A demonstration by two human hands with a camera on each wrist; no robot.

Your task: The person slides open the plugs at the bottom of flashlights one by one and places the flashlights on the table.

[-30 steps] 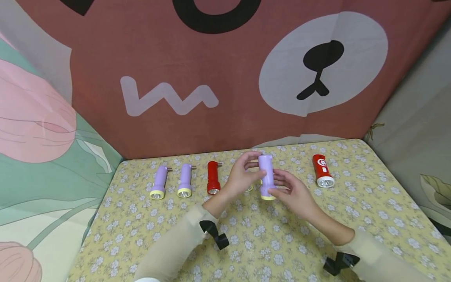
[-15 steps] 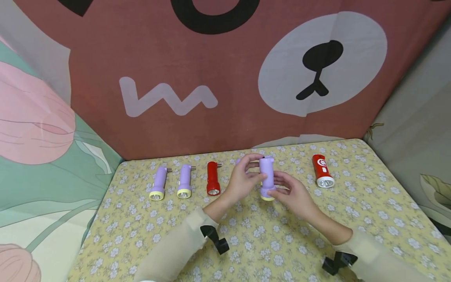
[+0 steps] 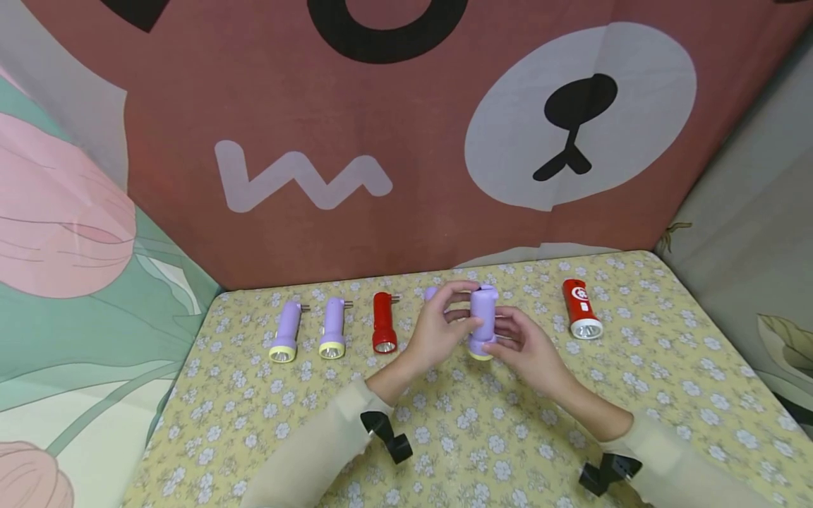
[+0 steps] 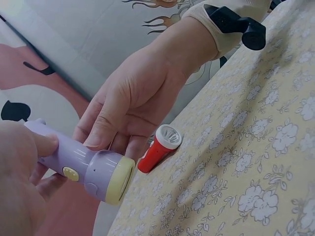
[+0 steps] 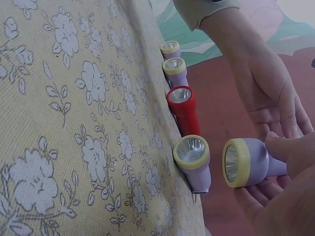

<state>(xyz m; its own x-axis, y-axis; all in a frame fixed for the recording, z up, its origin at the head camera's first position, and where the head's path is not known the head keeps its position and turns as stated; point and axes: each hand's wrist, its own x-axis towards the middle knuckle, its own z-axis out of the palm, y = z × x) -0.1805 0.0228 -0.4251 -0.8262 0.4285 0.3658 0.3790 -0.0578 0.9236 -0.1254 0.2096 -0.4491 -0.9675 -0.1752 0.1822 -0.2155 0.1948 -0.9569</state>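
The left hand (image 3: 438,328) clasps the barrel of a lilac flashlight (image 3: 483,307) between thumb and fingers, and the right hand (image 3: 526,347) pinches its yellow-rimmed head, holding it above the floral tablecloth (image 3: 457,451). A second lilac flashlight (image 5: 196,169) lies partly hidden behind the left hand, between a red flashlight (image 3: 384,321) and the held one.

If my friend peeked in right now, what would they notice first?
Probably the huge reddish cloth behind the flowery table, with its cartoon nose on the right. Next, the purple flashlight in the middle, held between the left hand and the right hand. Then maybe the white-rimmed red flashlight lying by itself toward the table's right side.
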